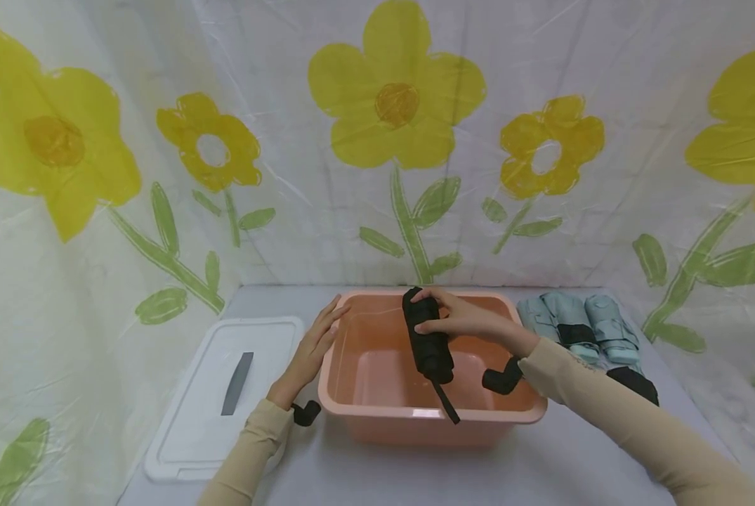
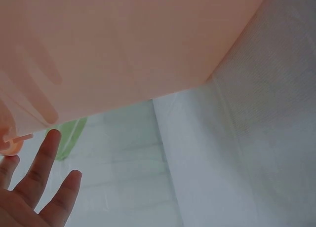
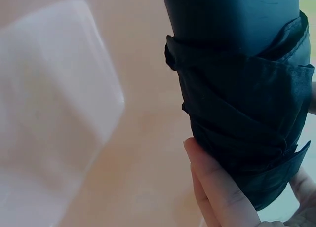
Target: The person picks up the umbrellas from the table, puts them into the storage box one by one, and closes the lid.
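A folded black umbrella (image 1: 429, 344) is gripped in my right hand (image 1: 462, 316), above the inside of a pink plastic tub (image 1: 430, 432). Its handle end points toward me, and a wrist strap dangles over the tub's near rim. In the right wrist view the umbrella (image 3: 237, 94) shows its wrapped cloth and smooth handle, with fingers curled round it. My left hand (image 1: 310, 348) rests against the tub's left rim, its fingers extended. The left wrist view shows that hand (image 2: 37, 187) with fingers spread beside the tub's outer wall (image 2: 123, 49).
A white lid (image 1: 187, 422) with a grey handle (image 1: 237, 383) lies left of the tub. To the right are several rolled light-blue bundles (image 1: 607, 327) and a black item (image 1: 633, 385), partly behind my right sleeve. A flower-printed curtain (image 1: 289, 232) hangs behind the table.
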### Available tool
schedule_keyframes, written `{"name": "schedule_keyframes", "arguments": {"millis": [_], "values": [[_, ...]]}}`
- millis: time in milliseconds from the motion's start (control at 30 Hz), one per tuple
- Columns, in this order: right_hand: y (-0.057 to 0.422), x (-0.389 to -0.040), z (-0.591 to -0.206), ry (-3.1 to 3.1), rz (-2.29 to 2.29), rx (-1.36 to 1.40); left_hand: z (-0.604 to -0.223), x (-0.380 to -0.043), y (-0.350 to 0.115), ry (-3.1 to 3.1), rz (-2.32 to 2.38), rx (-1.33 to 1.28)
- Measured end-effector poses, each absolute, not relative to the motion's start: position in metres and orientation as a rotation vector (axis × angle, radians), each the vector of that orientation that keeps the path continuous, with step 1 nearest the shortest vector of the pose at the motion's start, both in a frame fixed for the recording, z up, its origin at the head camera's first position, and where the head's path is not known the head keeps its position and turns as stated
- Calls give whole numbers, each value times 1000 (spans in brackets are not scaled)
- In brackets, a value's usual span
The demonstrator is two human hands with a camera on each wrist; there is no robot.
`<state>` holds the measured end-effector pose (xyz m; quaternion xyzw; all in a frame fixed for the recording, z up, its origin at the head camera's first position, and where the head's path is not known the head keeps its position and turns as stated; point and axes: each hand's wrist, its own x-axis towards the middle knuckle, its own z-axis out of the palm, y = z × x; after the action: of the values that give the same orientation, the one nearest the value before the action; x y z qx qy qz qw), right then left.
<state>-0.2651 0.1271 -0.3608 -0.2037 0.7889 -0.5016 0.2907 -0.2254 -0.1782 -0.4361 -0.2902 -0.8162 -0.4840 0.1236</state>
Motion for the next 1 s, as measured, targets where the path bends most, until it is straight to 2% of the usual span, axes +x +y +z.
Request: {"name": "schedule_keyframes", "arguments": {"millis": [333,733,1000], "values": [[103,-268,-383,2096,-1309,-573,-435,-224,-175,-2394,-1434,-835],[69,-277,-410,2227,-1153,-807,-434,-228,-175,-2394,-1473,-813],[46,-280,-438,2286,-1036,-749,-437,-228,-177,-2386,-1484,-807]]}}
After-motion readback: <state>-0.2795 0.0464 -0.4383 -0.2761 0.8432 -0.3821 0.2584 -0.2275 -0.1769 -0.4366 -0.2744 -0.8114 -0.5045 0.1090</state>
